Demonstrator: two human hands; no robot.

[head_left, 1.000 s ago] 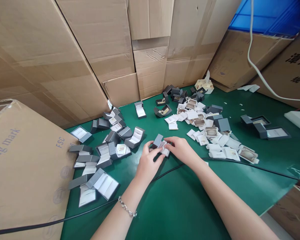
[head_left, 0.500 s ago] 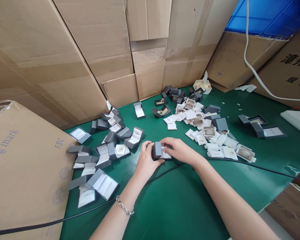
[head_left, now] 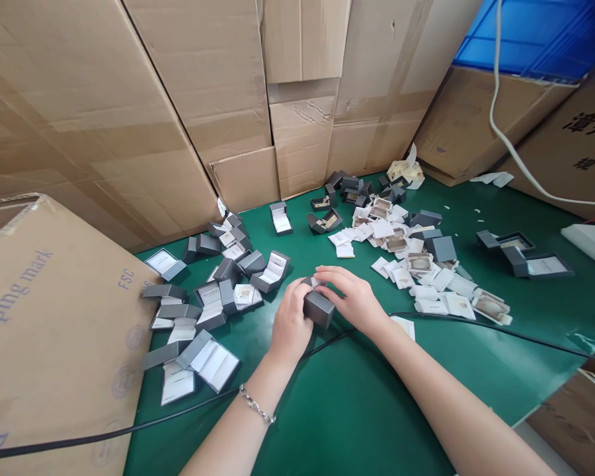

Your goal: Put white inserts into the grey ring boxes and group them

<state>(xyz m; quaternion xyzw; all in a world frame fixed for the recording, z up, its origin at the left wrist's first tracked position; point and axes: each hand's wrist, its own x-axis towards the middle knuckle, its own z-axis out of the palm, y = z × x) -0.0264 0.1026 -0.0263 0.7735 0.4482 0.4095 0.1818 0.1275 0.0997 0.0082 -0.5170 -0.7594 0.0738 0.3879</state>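
A small dark grey jewelry box (head_left: 320, 309) is held just above the green table, a little right of the picture's middle. My left hand (head_left: 293, 316) wraps round its left side. The fingers of my right hand (head_left: 347, 294) reach over its far edge, where a bit of white shows; whether they pinch this white part is hard to make out. To the left lie several open grey jewelry boxes (head_left: 211, 304) with white linings. Right of my hands is a heap of white card inserts (head_left: 396, 238), and one white piece (head_left: 404, 327) lies beside my right forearm.
Tall cardboard cartons (head_left: 178, 99) wall off the back, and another carton (head_left: 69, 330) stands at the left. A black cable (head_left: 188, 410) crosses the green table (head_left: 327, 416) under my arms. Two open boxes (head_left: 538, 261) lie at the right, below a white hanging cable (head_left: 496, 99).
The jewelry box has been turned, so its plain dark side faces me instead of its white inside. My right fingers moved to its far edge. A white piece now shows by my right forearm.
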